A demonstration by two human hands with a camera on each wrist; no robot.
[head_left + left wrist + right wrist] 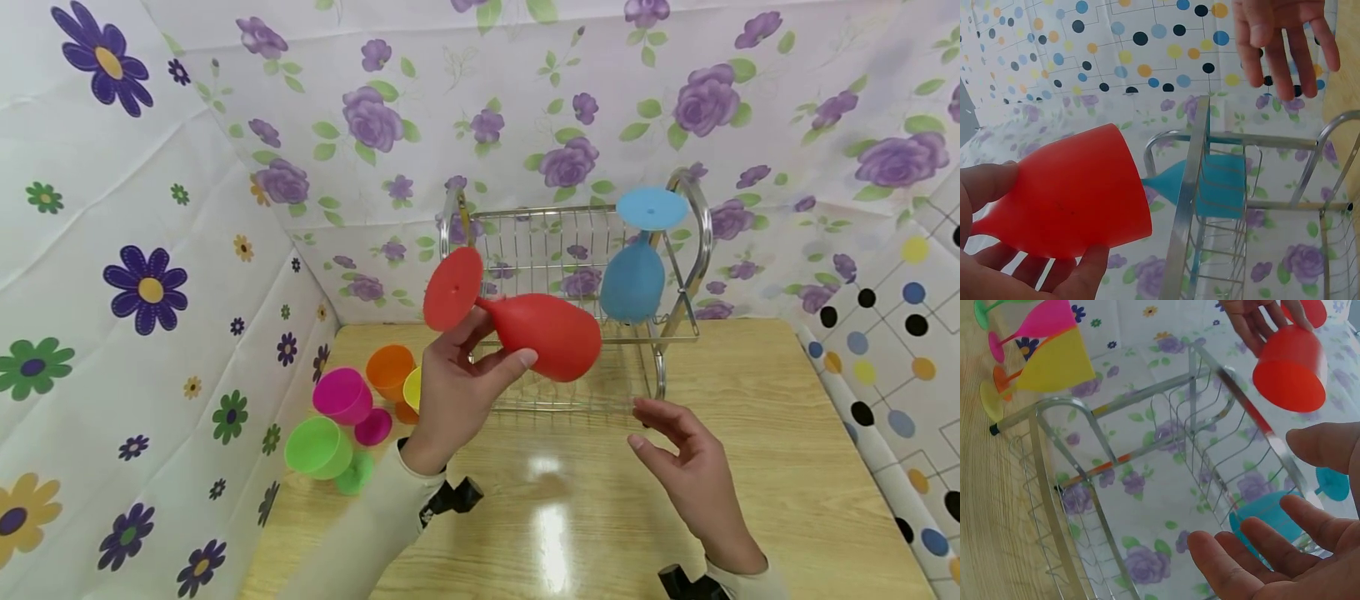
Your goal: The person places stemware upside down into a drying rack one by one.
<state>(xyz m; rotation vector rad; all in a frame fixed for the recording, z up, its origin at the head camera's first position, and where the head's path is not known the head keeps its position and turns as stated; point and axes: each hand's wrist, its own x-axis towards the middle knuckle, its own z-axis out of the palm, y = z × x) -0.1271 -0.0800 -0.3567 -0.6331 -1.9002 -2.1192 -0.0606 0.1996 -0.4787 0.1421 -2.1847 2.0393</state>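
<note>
A red plastic goblet [551, 337] is gripped by my left hand [459, 387], thumb on its bowl and fingers behind it. It lies tipped sideways, its bowl mouth to the right and its round base to the upper left, in front of the metal dish rack [705, 250]. On the rack's upper tier a blue goblet [633, 283] stands upside down at the right end. My right hand [693, 475] is held in the air by the rack's lower right front, holding nothing. Its fingers are spread and loosely bent in the right wrist view.
Left of the rack, upright on the wooden table [600, 533], stand a green goblet [318, 448], a pink goblet [343, 396], an orange goblet [390, 371] and a yellow goblet [412, 388], which my left hand partly covers. Patterned cloth walls [480, 75] enclose the back and sides.
</note>
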